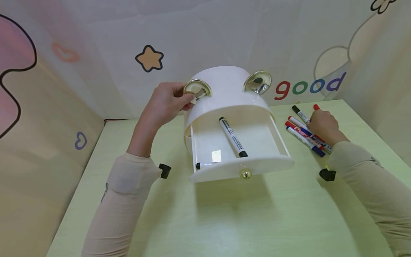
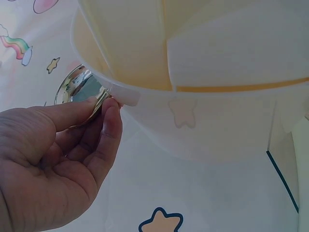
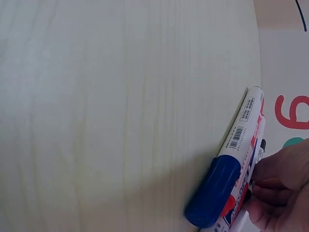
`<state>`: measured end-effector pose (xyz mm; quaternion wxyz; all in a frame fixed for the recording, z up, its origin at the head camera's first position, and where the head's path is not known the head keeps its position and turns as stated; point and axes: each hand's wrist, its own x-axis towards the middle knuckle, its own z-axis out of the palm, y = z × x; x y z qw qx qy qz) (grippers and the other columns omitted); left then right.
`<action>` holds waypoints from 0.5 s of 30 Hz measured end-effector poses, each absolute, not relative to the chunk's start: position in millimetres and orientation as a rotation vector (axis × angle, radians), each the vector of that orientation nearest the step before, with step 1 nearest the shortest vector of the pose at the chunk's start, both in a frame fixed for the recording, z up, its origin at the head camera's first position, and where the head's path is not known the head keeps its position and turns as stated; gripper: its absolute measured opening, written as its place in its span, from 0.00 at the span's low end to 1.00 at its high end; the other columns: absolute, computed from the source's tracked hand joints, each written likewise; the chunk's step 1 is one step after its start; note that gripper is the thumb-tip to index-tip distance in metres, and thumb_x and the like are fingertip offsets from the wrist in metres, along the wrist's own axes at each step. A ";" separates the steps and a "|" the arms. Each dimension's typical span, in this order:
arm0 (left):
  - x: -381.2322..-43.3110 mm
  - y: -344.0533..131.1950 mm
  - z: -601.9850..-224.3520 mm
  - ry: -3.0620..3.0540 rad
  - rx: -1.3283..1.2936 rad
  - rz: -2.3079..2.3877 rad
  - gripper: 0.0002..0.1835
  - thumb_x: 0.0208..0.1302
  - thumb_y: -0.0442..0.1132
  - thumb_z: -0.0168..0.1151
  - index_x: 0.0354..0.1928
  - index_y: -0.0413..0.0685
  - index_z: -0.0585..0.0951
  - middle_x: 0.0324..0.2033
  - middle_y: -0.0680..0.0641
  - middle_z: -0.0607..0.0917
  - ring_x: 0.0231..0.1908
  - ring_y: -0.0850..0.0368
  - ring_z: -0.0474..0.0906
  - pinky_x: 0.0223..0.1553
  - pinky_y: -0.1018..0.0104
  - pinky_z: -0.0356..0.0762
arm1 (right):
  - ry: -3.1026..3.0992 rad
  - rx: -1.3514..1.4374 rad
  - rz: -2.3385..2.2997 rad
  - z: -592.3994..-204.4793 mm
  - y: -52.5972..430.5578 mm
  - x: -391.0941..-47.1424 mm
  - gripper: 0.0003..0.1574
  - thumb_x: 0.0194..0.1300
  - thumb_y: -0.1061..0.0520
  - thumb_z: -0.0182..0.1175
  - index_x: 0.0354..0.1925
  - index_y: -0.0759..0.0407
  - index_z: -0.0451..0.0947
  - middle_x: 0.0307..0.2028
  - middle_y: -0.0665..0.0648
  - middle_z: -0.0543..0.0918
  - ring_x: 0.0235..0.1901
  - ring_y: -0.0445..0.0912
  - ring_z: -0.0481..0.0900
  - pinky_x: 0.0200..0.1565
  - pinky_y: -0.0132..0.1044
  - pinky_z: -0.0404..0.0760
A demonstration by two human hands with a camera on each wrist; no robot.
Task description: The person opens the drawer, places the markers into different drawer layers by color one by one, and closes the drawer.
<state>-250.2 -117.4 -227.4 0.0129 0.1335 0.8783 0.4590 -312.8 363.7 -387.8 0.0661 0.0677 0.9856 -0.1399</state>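
Note:
A white drawer box (image 1: 224, 80) with two gold ear-shaped pieces stands on the table, its drawer (image 1: 208, 139) pulled out. My left hand (image 1: 167, 101) pinches the rim of the left gold ear (image 2: 72, 92) between thumb and fingers. Inside the drawer lies a black-capped marker (image 1: 232, 137); a small black end (image 1: 198, 166) shows at its left front corner. At the right, my right hand (image 1: 324, 125) is over a pile of markers, its fingers curled about a black-capped marker (image 1: 300, 113). A blue-capped marker (image 3: 236, 140) lies beside those fingers. The hand partly hides a red-ended marker (image 1: 316, 107).
More red- and blue-capped markers (image 1: 302, 134) lie crossed on the pale table (image 1: 154, 221), right of the drawer. A gold knob (image 1: 245, 174) sticks out from the drawer front. Behind stands a printed backdrop (image 1: 192, 32) close to the box.

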 end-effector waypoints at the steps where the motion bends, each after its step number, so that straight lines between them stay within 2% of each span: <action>1: -250.6 -117.3 -227.6 2.737 0.418 1.428 0.13 0.75 0.34 0.60 0.55 0.39 0.84 0.44 0.40 0.87 0.39 0.53 0.86 0.43 0.69 0.83 | 2.976 0.206 -0.423 -387.9 363.6 -312.7 0.20 0.70 0.63 0.57 0.49 0.84 0.76 0.30 0.70 0.79 0.28 0.60 0.77 0.33 0.50 0.81; 11: -250.7 -116.9 -227.9 2.750 0.408 1.398 0.15 0.76 0.34 0.59 0.59 0.39 0.83 0.45 0.39 0.87 0.41 0.51 0.85 0.43 0.70 0.82 | 3.025 0.119 -0.458 -370.0 363.3 -300.2 0.18 0.68 0.64 0.54 0.44 0.82 0.79 0.30 0.69 0.78 0.27 0.59 0.75 0.30 0.47 0.77; 15: -250.6 -116.7 -227.8 2.755 0.411 1.395 0.15 0.75 0.35 0.59 0.59 0.40 0.83 0.45 0.40 0.87 0.41 0.51 0.85 0.42 0.70 0.81 | 3.000 0.085 -0.512 -355.6 361.1 -291.4 0.19 0.70 0.62 0.54 0.47 0.81 0.78 0.31 0.69 0.77 0.28 0.58 0.74 0.30 0.46 0.76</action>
